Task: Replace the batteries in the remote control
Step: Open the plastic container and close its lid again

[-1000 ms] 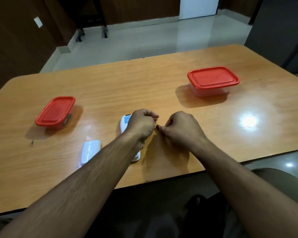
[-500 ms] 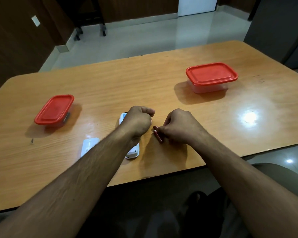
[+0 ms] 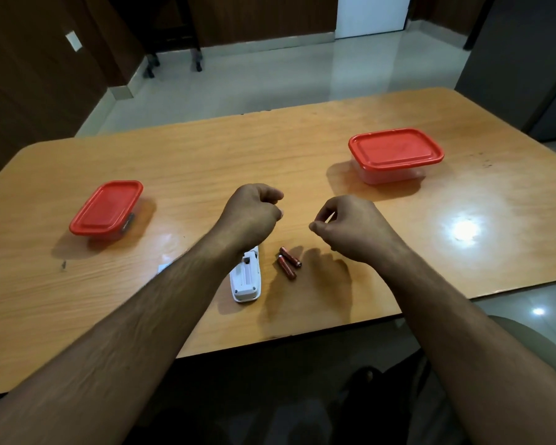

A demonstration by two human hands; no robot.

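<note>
A white remote control [image 3: 246, 279] lies face down on the wooden table [image 3: 302, 149] with its battery bay uncovered and empty. Two red batteries [image 3: 288, 262] lie side by side just to its right. The white battery cover [image 3: 164, 268] peeks out from behind my left forearm. My left hand [image 3: 252, 213] hovers above the remote's far end, curled into a loose fist with nothing visible in it. My right hand [image 3: 350, 228] hovers to the right of the batteries, fingers curled with thumb and forefinger pinched, holding nothing.
A small red-lidded container [image 3: 106, 208] sits at the left of the table. A larger clear container with a red lid [image 3: 395, 154] sits at the back right. The table's near edge runs just below the remote.
My right hand has let go of the batteries, which now lie on the table beside the remote. Both hands have lifted up and moved apart.
</note>
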